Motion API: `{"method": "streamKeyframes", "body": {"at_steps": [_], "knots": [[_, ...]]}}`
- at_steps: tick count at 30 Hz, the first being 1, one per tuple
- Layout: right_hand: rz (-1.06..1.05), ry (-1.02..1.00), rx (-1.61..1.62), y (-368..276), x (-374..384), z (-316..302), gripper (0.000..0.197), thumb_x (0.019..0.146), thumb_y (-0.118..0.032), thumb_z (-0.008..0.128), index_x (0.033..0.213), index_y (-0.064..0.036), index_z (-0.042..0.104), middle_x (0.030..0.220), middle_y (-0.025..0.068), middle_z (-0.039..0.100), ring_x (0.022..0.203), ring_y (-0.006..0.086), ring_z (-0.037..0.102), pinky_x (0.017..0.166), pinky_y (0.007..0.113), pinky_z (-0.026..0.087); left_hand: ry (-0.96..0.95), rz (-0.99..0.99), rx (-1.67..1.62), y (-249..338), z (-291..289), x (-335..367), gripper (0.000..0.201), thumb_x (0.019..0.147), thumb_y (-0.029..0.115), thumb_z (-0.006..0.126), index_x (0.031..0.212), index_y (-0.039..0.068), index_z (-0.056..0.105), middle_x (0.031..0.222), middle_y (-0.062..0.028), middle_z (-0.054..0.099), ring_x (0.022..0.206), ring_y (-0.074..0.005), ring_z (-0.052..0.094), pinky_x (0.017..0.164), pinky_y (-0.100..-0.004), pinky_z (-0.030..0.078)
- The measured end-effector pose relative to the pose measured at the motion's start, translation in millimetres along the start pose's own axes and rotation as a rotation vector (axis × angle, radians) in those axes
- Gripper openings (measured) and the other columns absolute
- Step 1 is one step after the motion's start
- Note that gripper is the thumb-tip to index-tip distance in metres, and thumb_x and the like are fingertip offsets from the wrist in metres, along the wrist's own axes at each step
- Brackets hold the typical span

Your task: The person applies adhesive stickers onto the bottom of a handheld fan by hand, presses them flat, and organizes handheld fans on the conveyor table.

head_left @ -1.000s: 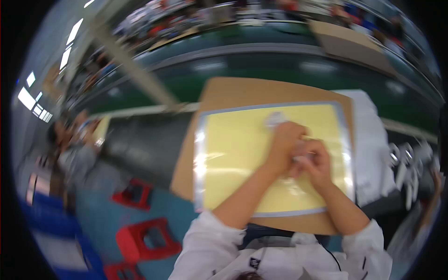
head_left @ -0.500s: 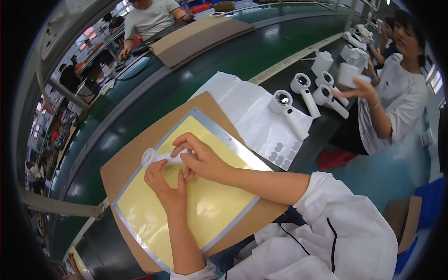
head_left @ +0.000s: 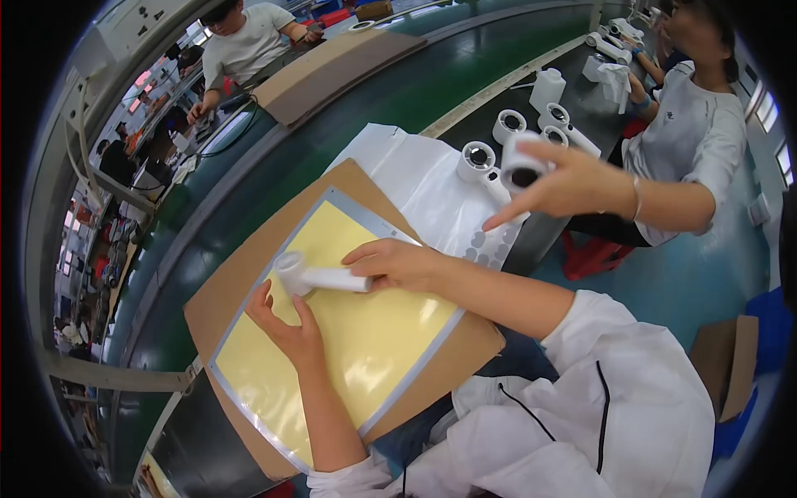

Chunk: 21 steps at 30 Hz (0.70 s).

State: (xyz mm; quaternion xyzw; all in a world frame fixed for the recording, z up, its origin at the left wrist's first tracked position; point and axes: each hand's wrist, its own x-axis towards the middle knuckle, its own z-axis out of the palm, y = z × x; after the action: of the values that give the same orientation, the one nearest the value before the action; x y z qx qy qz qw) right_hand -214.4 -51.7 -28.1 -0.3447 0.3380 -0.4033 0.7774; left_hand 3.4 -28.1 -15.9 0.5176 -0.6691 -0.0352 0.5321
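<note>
A white handheld fan (head_left: 336,279), with a round ring-shaped head and a straight handle, is held just over the yellow sheet (head_left: 365,349). My right hand (head_left: 394,264) grips the end of its handle, fingers closed around it. Beside the round head, my left hand (head_left: 289,332) has thumb and fingers spread apart, and nothing is enclosed in it. The left thumb tip is close to the fan's neck; whether it touches is hard to tell. Motion blurs the fan's head slightly.
Brown cardboard (head_left: 203,303) lies under the yellow sheet. At right, a co-worker's hand (head_left: 581,183) reaches in with another white fan (head_left: 525,166), near several standing fans (head_left: 477,159). White sheeting (head_left: 390,158) carries grey stickers (head_left: 490,247). Beyond runs a green conveyor belt (head_left: 241,187).
My left hand has come off the fan and opened, while my right hand has shifted to the handle's end. The co-worker's arm has swung in from the right with a fan.
</note>
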Motion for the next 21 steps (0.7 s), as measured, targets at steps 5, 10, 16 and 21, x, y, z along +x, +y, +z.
{"method": "streamKeyframes", "body": {"at_steps": [5,10,16,21], "knots": [[-0.174,0.163,-0.256,-12.8,-68.9,-33.5,0.043,0.092,-0.012,0.063,0.133,0.0008,0.053,0.109,0.0086,0.063,0.097,0.0139,0.06,0.081,0.026,0.052,-0.016,0.07,0.035,-7.4,-0.4,2.3,0.036,0.081,0.0,0.063,0.115,0.003,0.054,0.116,-0.0155,0.054,0.113,-0.0338,0.05,0.097,-0.0414,0.04],[-0.41,0.398,-0.338,-32.4,-115.3,-66.9,0.046,0.093,-0.017,0.062,0.135,-0.0016,0.052,0.114,0.0094,0.063,0.101,0.0143,0.06,0.087,0.029,0.051,-0.135,0.045,-0.019,-6.4,3.5,1.9,0.024,0.083,-0.003,0.06,0.105,0.005,0.059,0.101,-0.0115,0.06,0.098,-0.0287,0.057,0.088,-0.0369,0.045],[-0.42,0.186,-0.01,-43.0,-151.2,-62.5,0.066,0.09,-0.022,0.068,0.144,0.0003,0.037,0.109,0.0089,0.062,0.093,0.0163,0.061,0.078,0.027,0.051,-0.405,-0.13,-0.039,2.6,5.3,-2.3,0.017,0.085,-0.001,0.063,0.101,0.004,0.061,0.093,-0.0094,0.065,0.091,-0.0237,0.062,0.084,-0.0337,0.048],[-0.404,0.213,-0.497,-27.8,-141.0,-45.7,0.054,0.094,-0.019,0.061,0.141,-0.002,0.039,0.105,0.0056,0.061,0.089,0.0113,0.059,0.075,0.027,0.051,-0.756,-0.305,-0.151,47.7,12.1,7.4,0.03,0.093,0.017,0.064,0.121,0.006,0.06,0.12,-0.0094,0.064,0.118,-0.0245,0.056,0.101,-0.0367,0.043]]}}
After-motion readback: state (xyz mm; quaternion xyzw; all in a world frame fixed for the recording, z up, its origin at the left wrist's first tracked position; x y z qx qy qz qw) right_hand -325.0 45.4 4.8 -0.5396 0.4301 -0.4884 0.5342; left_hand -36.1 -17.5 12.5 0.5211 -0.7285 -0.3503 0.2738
